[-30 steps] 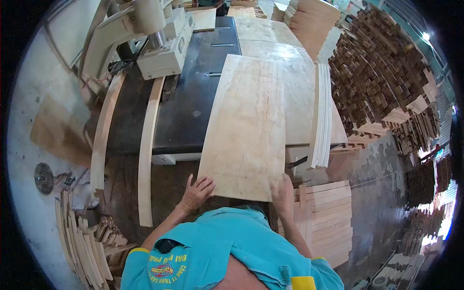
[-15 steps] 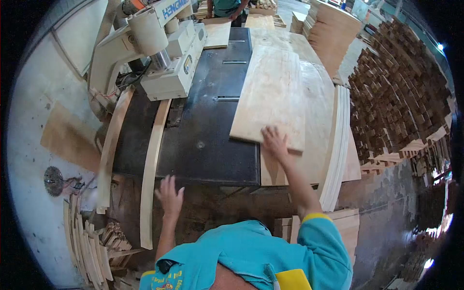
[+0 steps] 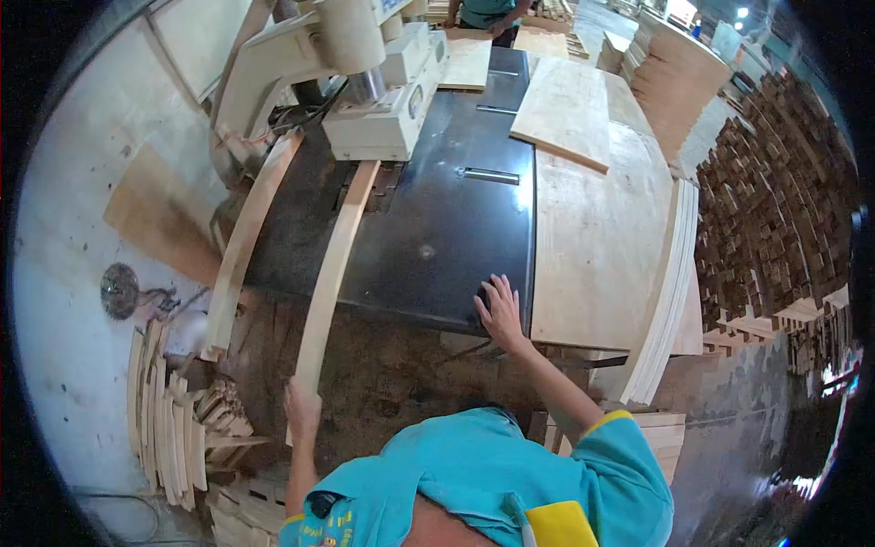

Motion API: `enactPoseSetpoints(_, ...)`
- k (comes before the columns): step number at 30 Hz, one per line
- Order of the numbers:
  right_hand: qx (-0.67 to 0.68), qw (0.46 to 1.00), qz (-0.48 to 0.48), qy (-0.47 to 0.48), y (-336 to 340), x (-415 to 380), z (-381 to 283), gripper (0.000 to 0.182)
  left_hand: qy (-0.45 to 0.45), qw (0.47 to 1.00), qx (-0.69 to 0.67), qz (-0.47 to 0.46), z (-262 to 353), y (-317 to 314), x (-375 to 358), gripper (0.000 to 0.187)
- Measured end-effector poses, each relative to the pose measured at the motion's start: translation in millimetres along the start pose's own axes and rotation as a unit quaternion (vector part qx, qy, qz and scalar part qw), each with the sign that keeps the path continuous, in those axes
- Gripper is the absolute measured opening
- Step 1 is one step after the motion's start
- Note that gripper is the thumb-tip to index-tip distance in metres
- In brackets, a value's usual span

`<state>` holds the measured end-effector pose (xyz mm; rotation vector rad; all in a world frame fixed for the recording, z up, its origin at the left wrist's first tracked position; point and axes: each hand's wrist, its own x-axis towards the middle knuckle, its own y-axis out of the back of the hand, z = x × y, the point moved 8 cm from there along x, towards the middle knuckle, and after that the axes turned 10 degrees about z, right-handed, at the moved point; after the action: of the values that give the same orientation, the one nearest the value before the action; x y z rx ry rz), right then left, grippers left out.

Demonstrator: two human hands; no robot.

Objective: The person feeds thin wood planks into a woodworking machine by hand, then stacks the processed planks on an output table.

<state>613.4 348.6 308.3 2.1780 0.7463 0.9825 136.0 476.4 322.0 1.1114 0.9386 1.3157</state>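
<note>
My left hand (image 3: 303, 410) is closed round the near end of a long narrow wood strip (image 3: 330, 273). The strip's far end lies under the white machine head (image 3: 369, 132). My right hand (image 3: 500, 312) rests with spread fingers on the near edge of the black machine table (image 3: 410, 264), holding nothing. A wide wooden board (image 3: 567, 114) lies farther off on the pale plywood surface (image 3: 592, 246) at the right.
Another strip (image 3: 246, 246) lies along the table's left side. Stacked long strips (image 3: 663, 292) line the plywood's right edge. A co-worker (image 3: 490, 14) stands at the far end. Wood pieces (image 3: 164, 419) lean at the lower left.
My left hand has closed on the near end of the strip. My right hand has left the wide board and come down to the table edge; the board now lies farther away. The view has shifted.
</note>
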Motion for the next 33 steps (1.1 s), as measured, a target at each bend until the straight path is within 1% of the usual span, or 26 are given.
enactPoseSetpoints(2,0.029,0.999,0.013,-0.004,12,-31,-12,0.039,-0.026,0.998,-0.046,0.030,-12,12,-31,0.035)
enactPoseSetpoints(4,0.112,0.993,0.031,-0.011,30,-60,-24,0.032,0.029,0.998,-0.039,-0.033,-19,29,-66,0.039)
enactPoseSetpoints(5,0.103,0.992,0.077,0.005,46,-72,-39,0.025,0.036,0.997,-0.012,-0.070,-38,15,-82,0.041)
enactPoseSetpoints(6,0.093,0.992,0.084,-0.006,54,-83,-49,0.025,0.036,0.993,0.018,-0.108,-59,-4,-96,0.043)
enactPoseSetpoints(7,0.150,0.986,0.000,-0.071,45,-99,-53,0.026,0.013,0.993,0.019,-0.117,-71,-17,-103,0.043)
enactPoseSetpoints(8,0.208,0.965,-0.077,-0.140,38,-118,-60,0.026,-0.005,0.987,0.007,-0.161,-79,-35,-109,0.046)
enactPoseSetpoints(9,0.243,0.944,-0.138,-0.174,36,-130,-78,0.031,-0.026,0.978,0.000,-0.209,-80,-49,-110,0.048)
enactPoseSetpoints(10,0.282,0.916,-0.196,-0.208,31,-141,-94,0.035,-0.058,0.973,0.009,-0.223,-70,-53,-109,0.048)
enactPoseSetpoints(12,0.298,0.887,-0.297,-0.192,4,-164,-119,0.045,-0.158,0.968,-0.154,-0.118,-26,-38,-109,0.050)
enactPoseSetpoints(14,0.298,0.881,-0.341,-0.138,-19,-170,-144,0.058,-0.264,0.945,-0.172,-0.091,50,-13,-100,0.053)
enactPoseSetpoints(15,0.299,0.883,-0.330,-0.147,-17,-166,-150,0.058,-0.263,0.934,-0.187,-0.152,85,-12,-96,0.054)
enactPoseSetpoints(16,0.337,0.873,-0.280,-0.213,-9,-157,-152,0.058,-0.258,0.921,-0.202,-0.211,117,-15,-92,0.056)
enactPoseSetpoints(17,0.374,0.856,-0.228,-0.274,-4,-149,-149,0.057,-0.305,0.906,-0.201,-0.213,147,-15,-92,0.058)
enactPoseSetpoints(18,0.373,0.858,-0.219,-0.277,-10,-144,-143,0.057,-0.349,0.890,-0.200,-0.215,174,-17,-93,0.061)
enactPoseSetpoints(20,0.374,0.820,0.004,-0.434,-13,-142,-88,0.045,-0.349,0.869,-0.225,-0.270,219,-28,-98,0.073)
enactPoseSetpoints(21,0.336,0.820,0.074,-0.457,-6,-137,-67,0.032,-0.353,0.867,-0.226,-0.270,239,-22,-103,0.073)
enactPoseSetpoints(22,0.323,0.810,0.091,-0.480,0,-132,-48,0.030,-0.354,0.861,-0.237,-0.278,259,-9,-109,0.078)
enactPoseSetpoints(23,0.327,0.814,0.150,-0.456,14,-120,-32,0.034,-0.356,0.855,-0.249,-0.285,271,-3,-114,0.083)
enactPoseSetpoints(24,0.268,0.835,0.170,-0.449,31,-115,-11,0.033,-0.359,0.853,-0.249,-0.285,275,-4,-114,0.083)
enactPoseSetpoints(25,0.274,0.812,0.192,-0.478,53,-108,1,0.031,-0.373,0.840,-0.269,-0.289,278,-3,-115,0.083)
enactPoseSetpoints(26,0.234,0.819,0.204,-0.481,64,-99,27,0.029,-0.386,0.826,-0.288,-0.292,280,-2,-115,0.083)
enactPoseSetpoints(27,0.198,0.835,0.201,-0.472,85,-86,49,0.029,-0.376,0.825,-0.292,-0.303,279,5,-115,0.073)
enactPoseSetpoints(28,0.174,0.845,0.251,-0.439,102,-73,76,0.028,-0.377,0.826,-0.291,-0.302,270,-4,-111,0.073)
enactPoseSetpoints(29,0.171,0.830,0.273,-0.456,138,-63,80,0.030,-0.329,0.823,-0.325,-0.330,253,-22,-104,0.068)
enactPoseSetpoints(31,0.079,0.867,0.278,-0.405,164,-43,144,0.032,-0.252,0.825,-0.356,-0.359,216,-45,-96,0.059)
enactPoseSetpoints(33,-0.014,0.898,0.210,-0.386,199,-24,170,0.041,-0.223,0.834,-0.355,-0.357,190,-49,-97,0.055)
